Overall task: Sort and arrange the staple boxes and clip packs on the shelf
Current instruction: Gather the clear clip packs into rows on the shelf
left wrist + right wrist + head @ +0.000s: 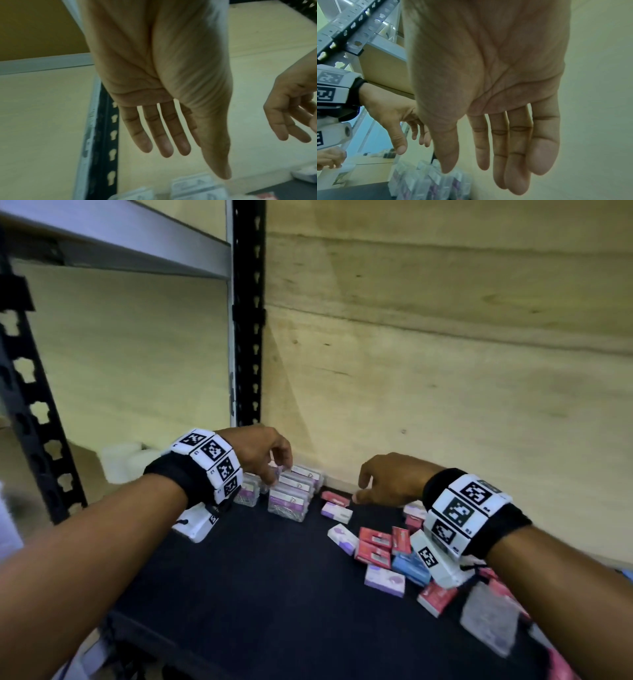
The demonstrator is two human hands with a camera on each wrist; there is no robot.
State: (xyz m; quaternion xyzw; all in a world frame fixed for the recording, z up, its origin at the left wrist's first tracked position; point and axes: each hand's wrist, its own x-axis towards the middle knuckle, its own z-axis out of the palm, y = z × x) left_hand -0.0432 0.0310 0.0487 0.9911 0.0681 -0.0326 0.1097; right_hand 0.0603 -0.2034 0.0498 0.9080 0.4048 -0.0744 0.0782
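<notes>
Clear clip packs (294,491) with white-and-purple labels stand in rows at the back left corner of the dark shelf (267,587). My left hand (270,455) hovers over them with fingers straight and spread, holding nothing (171,135). My right hand (380,479) hangs open over a red staple box (335,497) near the back wall, its fingers straight in the right wrist view (501,148). Red, purple-white and blue staple boxes (376,549) lie scattered on the right part of the shelf. The clip packs (426,181) show below the right palm.
A black perforated upright (248,313) stands at the back corner and another (30,392) at the left. A plywood wall (445,354) closes the back and right. A grey shelf beam (113,237) runs overhead at left. White containers (123,460) sit beyond the left side.
</notes>
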